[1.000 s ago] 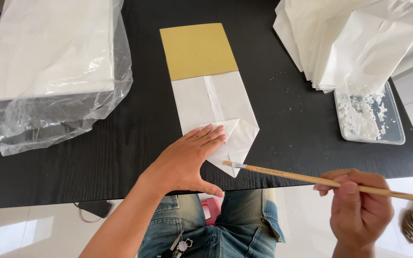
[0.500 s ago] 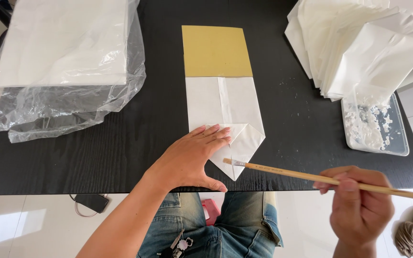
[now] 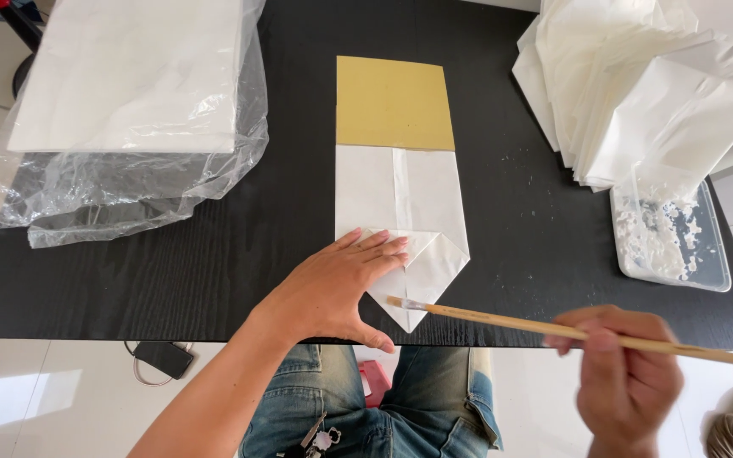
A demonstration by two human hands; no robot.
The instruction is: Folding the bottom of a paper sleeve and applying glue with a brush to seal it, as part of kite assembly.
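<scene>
A white paper bag (image 3: 400,203) lies flat on the black table (image 3: 214,263), its near end folded into a point. A mustard-yellow card (image 3: 394,102) sticks out of its far end. My left hand (image 3: 337,288) presses flat on the folded near-left part of the bag, fingers spread. My right hand (image 3: 625,377) holds a long wooden-handled brush (image 3: 553,326) near its rear end. The brush tip rests on the pointed flap close to the table's front edge.
A stack of white paper in clear plastic wrap (image 3: 129,110) fills the left side. A pile of folded white bags (image 3: 646,93) sits at the far right, with a clear tray of white paste (image 3: 672,242) in front of it. A dark phone (image 3: 161,359) lies on the floor.
The brush tip has stayed at the pointed flap, shifting slightly. My left hand remains flat on the fold. The view has drifted a little.
</scene>
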